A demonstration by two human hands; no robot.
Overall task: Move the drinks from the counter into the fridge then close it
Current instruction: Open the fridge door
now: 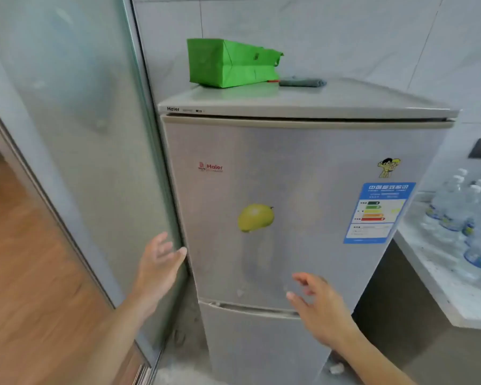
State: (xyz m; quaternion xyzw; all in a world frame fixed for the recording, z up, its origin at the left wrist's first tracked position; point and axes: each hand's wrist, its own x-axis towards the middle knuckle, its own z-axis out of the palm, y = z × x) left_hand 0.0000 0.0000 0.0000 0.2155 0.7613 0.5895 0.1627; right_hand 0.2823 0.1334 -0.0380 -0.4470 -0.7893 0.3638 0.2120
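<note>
A silver two-door fridge [289,168] stands in front of me with both doors closed; a mango magnet and an energy label are stuck on the upper door. Several clear water bottles [467,209] with white caps and blue labels stand on the marble counter [439,284] at the right. My left hand [159,262] is open, its fingers spread beside the left edge of the upper door. My right hand [320,304] is open in front of the lower part of the upper door, just above the seam between the doors. Neither hand holds anything.
A green bag [228,62] and a folded grey cloth [303,82] lie on top of the fridge. A frosted glass sliding panel [81,134] stands close on the left, with wooden floor beyond it. Tiled wall is behind. A gap separates fridge and counter.
</note>
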